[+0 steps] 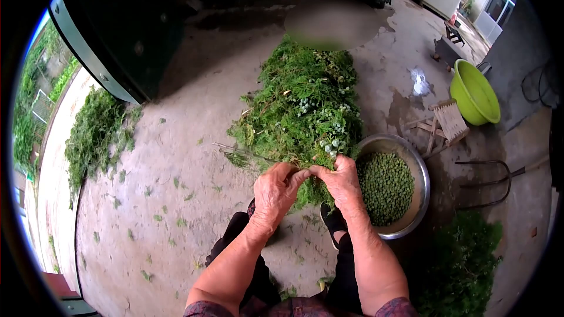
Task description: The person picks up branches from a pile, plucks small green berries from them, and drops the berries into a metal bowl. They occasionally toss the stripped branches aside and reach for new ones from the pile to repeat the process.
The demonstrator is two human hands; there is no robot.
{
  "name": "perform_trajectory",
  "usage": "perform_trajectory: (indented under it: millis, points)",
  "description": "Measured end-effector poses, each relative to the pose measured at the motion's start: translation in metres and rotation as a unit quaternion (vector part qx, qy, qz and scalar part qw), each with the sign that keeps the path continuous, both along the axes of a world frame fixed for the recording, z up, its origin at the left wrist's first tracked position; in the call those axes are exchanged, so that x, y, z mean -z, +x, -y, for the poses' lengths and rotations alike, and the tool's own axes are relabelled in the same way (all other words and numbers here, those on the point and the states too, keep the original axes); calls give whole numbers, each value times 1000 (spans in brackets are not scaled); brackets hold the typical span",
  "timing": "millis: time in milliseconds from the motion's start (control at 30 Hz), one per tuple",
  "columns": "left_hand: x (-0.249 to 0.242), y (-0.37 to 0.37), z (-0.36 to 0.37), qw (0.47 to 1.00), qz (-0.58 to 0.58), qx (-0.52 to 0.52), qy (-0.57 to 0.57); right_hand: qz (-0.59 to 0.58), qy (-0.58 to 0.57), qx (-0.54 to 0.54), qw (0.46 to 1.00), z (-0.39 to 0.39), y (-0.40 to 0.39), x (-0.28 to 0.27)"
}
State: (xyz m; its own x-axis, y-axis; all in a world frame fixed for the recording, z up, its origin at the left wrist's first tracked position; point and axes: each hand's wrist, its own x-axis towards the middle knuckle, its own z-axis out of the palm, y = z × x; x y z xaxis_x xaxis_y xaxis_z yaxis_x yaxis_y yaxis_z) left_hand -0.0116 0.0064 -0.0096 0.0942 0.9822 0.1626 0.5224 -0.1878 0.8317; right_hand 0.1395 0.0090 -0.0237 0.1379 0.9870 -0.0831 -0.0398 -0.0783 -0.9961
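My left hand (275, 195) and my right hand (341, 182) meet fingertip to fingertip at the near edge of a big heap of green leafy branches (305, 105) lying on the concrete floor. Both hands pinch a sprig of that greenery between them. Pale round seed clusters (332, 144) show among the branches just above my fingers. A round metal basin (420, 170) holding small green seeds (385, 186) sits directly right of my right hand. My dark trousers and a black shoe (333, 221) are below the hands.
A second pile of green branches (94, 135) lies at the left by a dark green door. More greenery (455, 264) lies at lower right. A yellow-green plastic tub (473, 94), a small wooden stool (447, 122) and a metal fork tool (487, 182) are at the right.
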Motion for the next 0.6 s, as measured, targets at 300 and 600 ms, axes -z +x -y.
perform_trajectory:
  millis: [300,600]
  points:
    - [0,-7,-17,944,110,238,-199,109,101,-87,985,-2,8,-23]
    - [-12,2,-7,952,171,112,-228,-61,9,-2,998,-7,35,-13]
